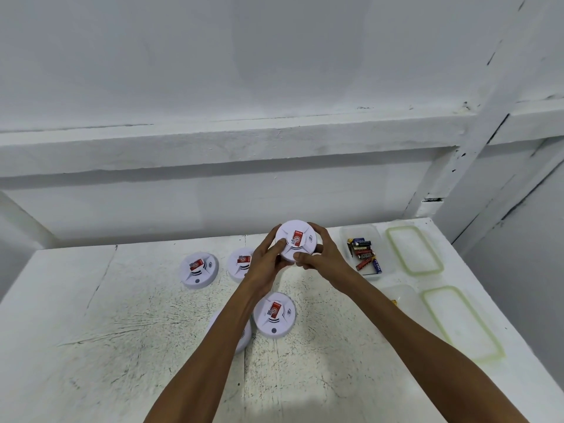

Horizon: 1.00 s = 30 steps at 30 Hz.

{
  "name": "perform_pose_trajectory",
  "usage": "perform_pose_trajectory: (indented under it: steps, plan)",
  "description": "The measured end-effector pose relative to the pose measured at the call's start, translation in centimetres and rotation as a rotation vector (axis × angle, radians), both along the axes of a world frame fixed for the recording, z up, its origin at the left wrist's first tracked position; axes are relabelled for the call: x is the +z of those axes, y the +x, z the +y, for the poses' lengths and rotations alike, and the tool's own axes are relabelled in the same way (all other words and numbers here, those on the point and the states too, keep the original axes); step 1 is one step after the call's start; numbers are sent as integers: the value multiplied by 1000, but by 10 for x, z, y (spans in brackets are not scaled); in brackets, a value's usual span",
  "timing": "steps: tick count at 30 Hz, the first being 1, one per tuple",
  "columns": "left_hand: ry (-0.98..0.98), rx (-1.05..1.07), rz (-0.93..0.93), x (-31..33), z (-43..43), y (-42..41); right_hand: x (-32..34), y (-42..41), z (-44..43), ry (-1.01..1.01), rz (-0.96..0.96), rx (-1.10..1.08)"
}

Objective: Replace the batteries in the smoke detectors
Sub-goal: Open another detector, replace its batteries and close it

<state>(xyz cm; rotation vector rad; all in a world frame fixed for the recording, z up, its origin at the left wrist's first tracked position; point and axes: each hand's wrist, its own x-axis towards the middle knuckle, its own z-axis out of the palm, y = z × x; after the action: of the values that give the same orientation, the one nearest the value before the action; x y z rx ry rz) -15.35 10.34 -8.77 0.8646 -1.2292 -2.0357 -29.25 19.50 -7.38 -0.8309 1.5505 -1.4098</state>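
My hands: both grasp one smoke detector; my left hand (268, 259) curls round its left edge and my right hand (319, 254) round its right edge.
Held detector (295, 241): a white disc with a red label, face towards me, lifted above the far middle of the table (122, 331).
Other detectors: one at far left (199, 270), one just beside my left hand (241, 264), one near me (274, 314), and one partly hidden under my left forearm (236, 338).
Batteries (363, 253): a loose mixed pile in a clear tub (366, 232), right of my hands; two green-rimmed lids (413, 250) lie beyond.
Risk, slipping: the shell looks smooth, and I judge that twisting it open could make it slip and fall onto the detectors below.
Risk, forearm: my left arm hangs over a detector and could knock it.
Risk, mixing: nothing shows which batteries are fresh, so I might refit a spent one.
Risk, tracking: the detectors look alike, so I could lose track of which are finished.
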Motion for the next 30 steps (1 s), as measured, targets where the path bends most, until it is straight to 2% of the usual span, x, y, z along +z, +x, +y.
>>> perform_pose_trajectory:
  steps: [7, 13, 30]
  plan:
    - [-12, -1, -17, -2, -4, 0, 2, 1, 1, 2, -30, 20]
    - [-13, -10, -36, -5, -4, -1, 19, -8, 3, 121, -72, 125]
    - [1, 8, -29, -6, -7, 2, 21, -4, 3, 140, -97, 89]
